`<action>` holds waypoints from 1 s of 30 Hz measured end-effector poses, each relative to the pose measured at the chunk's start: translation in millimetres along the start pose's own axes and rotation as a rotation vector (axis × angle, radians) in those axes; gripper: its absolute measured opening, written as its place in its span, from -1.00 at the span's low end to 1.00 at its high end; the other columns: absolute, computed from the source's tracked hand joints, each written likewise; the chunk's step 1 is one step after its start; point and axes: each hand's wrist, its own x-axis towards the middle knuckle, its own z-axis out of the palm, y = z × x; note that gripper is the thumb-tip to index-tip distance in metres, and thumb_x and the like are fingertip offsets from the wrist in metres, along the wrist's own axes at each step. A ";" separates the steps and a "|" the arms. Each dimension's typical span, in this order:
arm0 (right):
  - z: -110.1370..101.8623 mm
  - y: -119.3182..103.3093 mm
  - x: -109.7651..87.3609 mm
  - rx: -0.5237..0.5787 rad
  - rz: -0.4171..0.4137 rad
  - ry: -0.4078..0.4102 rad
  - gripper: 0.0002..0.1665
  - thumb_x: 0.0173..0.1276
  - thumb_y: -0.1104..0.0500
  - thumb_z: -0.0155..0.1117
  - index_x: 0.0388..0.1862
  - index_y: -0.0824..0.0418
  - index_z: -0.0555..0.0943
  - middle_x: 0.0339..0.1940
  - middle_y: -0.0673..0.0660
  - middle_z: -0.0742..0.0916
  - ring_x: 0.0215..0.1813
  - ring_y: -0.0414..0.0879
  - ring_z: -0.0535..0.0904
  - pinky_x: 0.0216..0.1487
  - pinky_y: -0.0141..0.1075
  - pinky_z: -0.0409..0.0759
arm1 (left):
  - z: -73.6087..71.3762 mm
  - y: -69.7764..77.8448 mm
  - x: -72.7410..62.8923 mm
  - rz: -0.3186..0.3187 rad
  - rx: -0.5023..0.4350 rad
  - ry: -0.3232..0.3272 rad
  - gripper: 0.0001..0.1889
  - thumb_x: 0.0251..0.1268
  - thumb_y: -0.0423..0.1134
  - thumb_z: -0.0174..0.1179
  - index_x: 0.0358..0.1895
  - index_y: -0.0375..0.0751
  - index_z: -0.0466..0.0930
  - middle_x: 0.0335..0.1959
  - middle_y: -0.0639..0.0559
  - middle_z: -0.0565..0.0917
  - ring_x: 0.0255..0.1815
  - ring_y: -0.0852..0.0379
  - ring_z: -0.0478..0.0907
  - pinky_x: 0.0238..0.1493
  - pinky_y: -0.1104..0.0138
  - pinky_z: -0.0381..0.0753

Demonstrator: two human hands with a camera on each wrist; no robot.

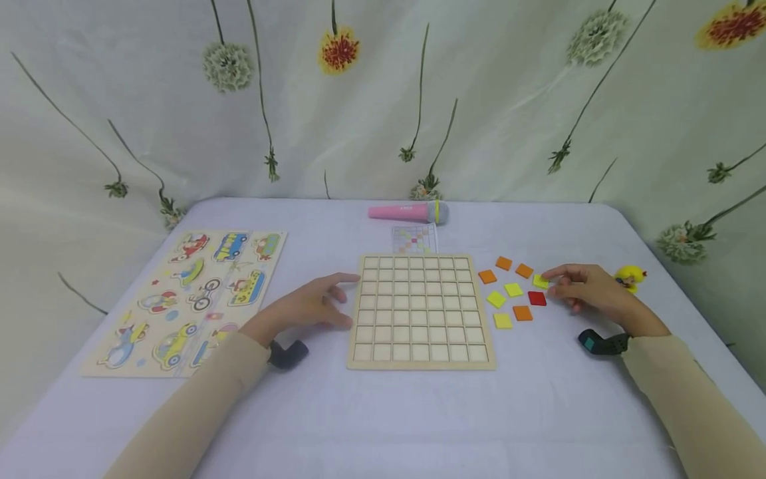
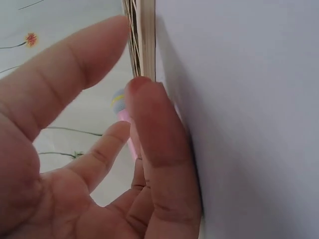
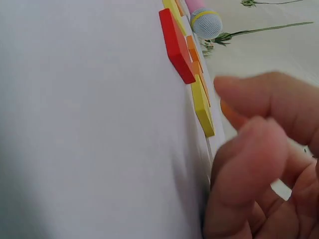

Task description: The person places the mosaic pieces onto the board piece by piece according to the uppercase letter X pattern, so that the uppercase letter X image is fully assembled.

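A wooden grid board (image 1: 421, 365) lies flat, its square cells bare. My left hand (image 1: 308, 305) is at its left side, fingers spread; in the left wrist view the fingertips are at the board's edge (image 2: 147, 40). Over on the right, my right hand (image 1: 591, 291) hovers by a yellow tile (image 1: 540, 282), thumb and forefinger apart with nothing between them. A red tile (image 1: 536, 298) lies just in front of that yellow one. Several more orange tiles (image 1: 522, 313) and yellow tiles (image 1: 503, 320) are scattered between the board and the right hand.
Behind the board lies a small printed pattern card (image 1: 415, 239), with a pink toy microphone (image 1: 401, 212) beyond it. A vehicle puzzle board (image 1: 161, 299) occupies the table's left, partly under the left forearm. Behind the right hand is a small yellow figure (image 1: 630, 276).
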 end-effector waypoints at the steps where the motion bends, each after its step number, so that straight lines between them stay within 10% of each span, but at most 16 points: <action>1: 0.4 -0.2 0.7 0.016 0.007 0.012 -0.38 0.56 0.19 0.38 0.46 0.48 0.49 -0.36 0.02 0.54 -0.45 -0.09 0.50 -0.36 -0.34 0.56 | 0.1 -0.8 0.7 0.003 -0.001 0.000 -0.04 0.22 -0.20 0.58 0.69 -0.05 0.29 0.26 -0.21 0.56 -0.04 -0.03 0.61 0.12 0.09 0.54; 30: 11.4 -5.4 1.9 0.018 0.075 0.138 -0.43 0.54 0.21 0.41 0.37 0.50 0.49 -0.38 0.00 0.61 -0.46 -0.11 0.49 -0.39 -0.36 0.54 | 3.1 -10.4 7.9 0.026 0.029 0.039 -0.12 0.19 -0.18 0.62 0.61 -0.03 0.47 0.13 -0.09 0.57 -0.26 0.06 0.49 -0.12 0.22 0.46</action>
